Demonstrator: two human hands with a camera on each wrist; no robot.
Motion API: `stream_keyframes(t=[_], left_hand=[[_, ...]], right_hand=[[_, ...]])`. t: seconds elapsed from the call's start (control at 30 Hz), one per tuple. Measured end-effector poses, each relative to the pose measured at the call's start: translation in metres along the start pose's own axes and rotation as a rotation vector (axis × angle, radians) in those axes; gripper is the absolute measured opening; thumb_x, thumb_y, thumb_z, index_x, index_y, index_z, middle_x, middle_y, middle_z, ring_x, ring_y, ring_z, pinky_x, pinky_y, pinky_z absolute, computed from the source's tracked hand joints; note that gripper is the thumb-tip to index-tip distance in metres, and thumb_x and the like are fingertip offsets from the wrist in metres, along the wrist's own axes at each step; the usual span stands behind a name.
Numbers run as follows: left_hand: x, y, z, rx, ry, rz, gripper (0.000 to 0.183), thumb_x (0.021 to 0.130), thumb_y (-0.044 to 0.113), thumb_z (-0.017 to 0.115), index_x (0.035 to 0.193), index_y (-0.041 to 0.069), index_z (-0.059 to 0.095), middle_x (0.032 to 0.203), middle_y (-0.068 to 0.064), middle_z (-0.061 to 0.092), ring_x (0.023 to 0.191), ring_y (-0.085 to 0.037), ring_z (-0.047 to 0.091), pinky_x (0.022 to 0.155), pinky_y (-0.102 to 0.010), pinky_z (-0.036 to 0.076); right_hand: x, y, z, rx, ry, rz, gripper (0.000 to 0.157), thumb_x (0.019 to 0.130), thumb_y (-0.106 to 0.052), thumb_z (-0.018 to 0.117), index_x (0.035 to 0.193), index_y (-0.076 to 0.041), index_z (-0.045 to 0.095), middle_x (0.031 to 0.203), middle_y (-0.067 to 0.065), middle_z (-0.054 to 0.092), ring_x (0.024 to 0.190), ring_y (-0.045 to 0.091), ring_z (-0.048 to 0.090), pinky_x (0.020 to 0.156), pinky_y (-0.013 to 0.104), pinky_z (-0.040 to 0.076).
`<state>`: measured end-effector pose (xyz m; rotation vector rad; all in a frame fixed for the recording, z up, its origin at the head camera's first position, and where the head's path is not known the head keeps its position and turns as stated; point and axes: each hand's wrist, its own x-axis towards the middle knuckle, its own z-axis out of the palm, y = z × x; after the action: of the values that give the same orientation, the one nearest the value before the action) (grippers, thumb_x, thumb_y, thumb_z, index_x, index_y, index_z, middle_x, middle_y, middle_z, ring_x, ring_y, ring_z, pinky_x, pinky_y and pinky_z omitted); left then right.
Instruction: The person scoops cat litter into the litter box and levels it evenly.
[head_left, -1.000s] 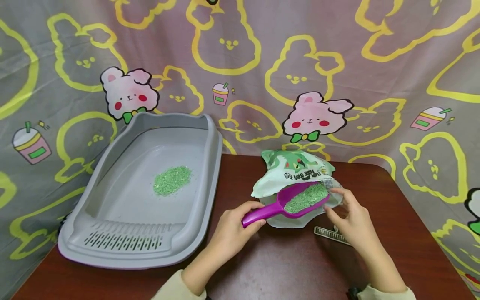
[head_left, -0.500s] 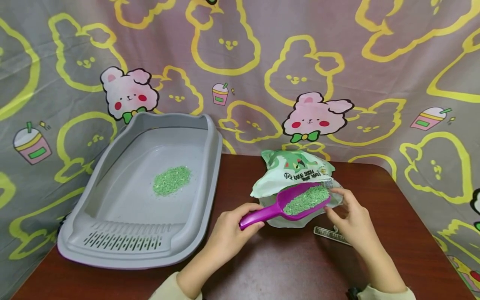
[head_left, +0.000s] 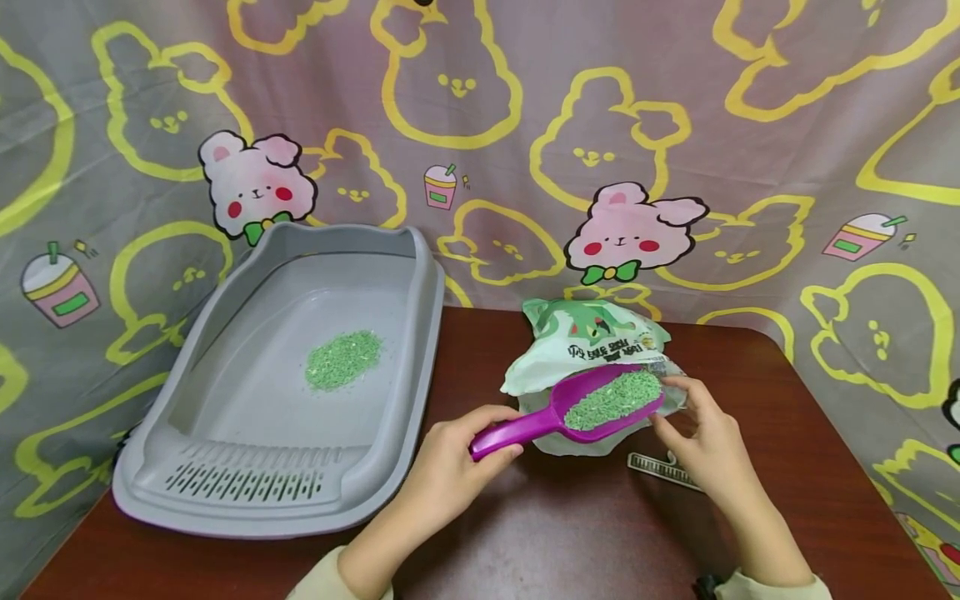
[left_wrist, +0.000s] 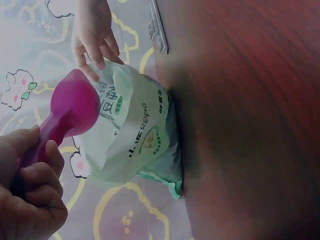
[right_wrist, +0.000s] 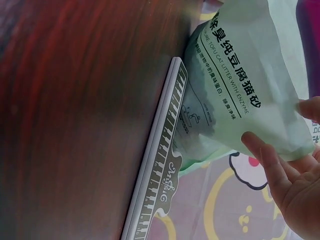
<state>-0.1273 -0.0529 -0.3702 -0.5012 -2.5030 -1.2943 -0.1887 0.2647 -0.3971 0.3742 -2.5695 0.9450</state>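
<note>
My left hand (head_left: 444,468) grips the handle of a purple litter scoop (head_left: 517,432), held level over the mouth of an opened cat litter bag (head_left: 585,346). Green litter pellets (head_left: 615,398) fill the scoop. In the left wrist view, the scoop's magenta underside (left_wrist: 75,102) shows beside the bag. My right hand (head_left: 708,437) holds the bag's right edge near the scoop's tip. The right wrist view shows its fingers (right_wrist: 272,167) on the pale green bag wall (right_wrist: 230,65), with Chinese print and "tofu cat litter" on it. Most of the bag's inside is hidden behind the scoop.
A large grey litter box (head_left: 427,358) stands on the left of the brown table (head_left: 570,533), with a small pile of green pellets (head_left: 343,360) on its floor. A piano-key patterned clip (head_left: 660,469) lies below my right hand. A patterned curtain (head_left: 510,167) hangs behind.
The left hand has drawn the loaded scoop slightly left and toward me; its tip still overlaps the bag's mouth. The right hand stays at the bag's edge.
</note>
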Motion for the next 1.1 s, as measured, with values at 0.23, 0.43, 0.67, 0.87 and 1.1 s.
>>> stream_keyframes(t=[0.23,0.43,0.67,0.87,1.1], left_hand=[[-0.001,0.002,-0.009,-0.018,0.007,0.041,0.031,0.083,0.018,0.080,0.113,0.023,0.071,0.085,0.007,0.072,0.069,-0.003,0.055,0.061,-0.020,0.047],[-0.004,0.002,-0.015,-0.015,0.013,0.064,0.032,0.083,0.017,0.081,0.113,0.020,0.071,0.089,0.005,0.073,0.070,-0.003,0.056,0.062,-0.020,0.049],[-0.006,0.005,-0.025,-0.030,0.001,0.040,0.032,0.084,0.017,0.080,0.114,0.022,0.070,0.089,0.008,0.071,0.068,-0.003,0.054,0.060,-0.021,0.048],[-0.005,0.001,-0.037,0.013,0.057,0.081,0.034,0.082,0.015,0.082,0.114,0.020,0.070,0.085,0.004,0.071,0.063,-0.001,0.050,0.056,-0.020,0.046],[-0.006,0.003,-0.051,0.012,0.092,0.047,0.033,0.083,0.014,0.081,0.113,0.020,0.071,0.083,0.003,0.069,0.062,-0.002,0.048,0.053,-0.021,0.044]], right_hand=[[-0.001,0.000,0.001,0.008,0.000,0.007,0.051,0.084,-0.005,0.075,0.130,-0.004,0.052,0.111,0.026,0.071,0.091,0.040,0.072,0.071,0.010,0.047],[-0.004,0.000,0.004,0.022,-0.017,0.032,0.050,0.086,-0.009,0.074,0.131,-0.005,0.052,0.119,0.024,0.069,0.095,0.041,0.072,0.070,0.022,0.054],[-0.007,0.001,0.004,0.014,0.002,0.029,0.050,0.086,-0.009,0.075,0.130,-0.006,0.053,0.119,0.021,0.069,0.091,0.038,0.073,0.069,0.016,0.051],[-0.006,0.000,0.003,0.012,-0.004,0.028,0.050,0.086,-0.009,0.075,0.130,-0.006,0.053,0.122,0.023,0.067,0.093,0.040,0.072,0.069,0.021,0.053],[-0.005,0.000,0.003,0.001,0.005,0.017,0.049,0.086,-0.009,0.075,0.130,-0.007,0.053,0.122,0.021,0.067,0.090,0.037,0.073,0.069,0.025,0.055]])
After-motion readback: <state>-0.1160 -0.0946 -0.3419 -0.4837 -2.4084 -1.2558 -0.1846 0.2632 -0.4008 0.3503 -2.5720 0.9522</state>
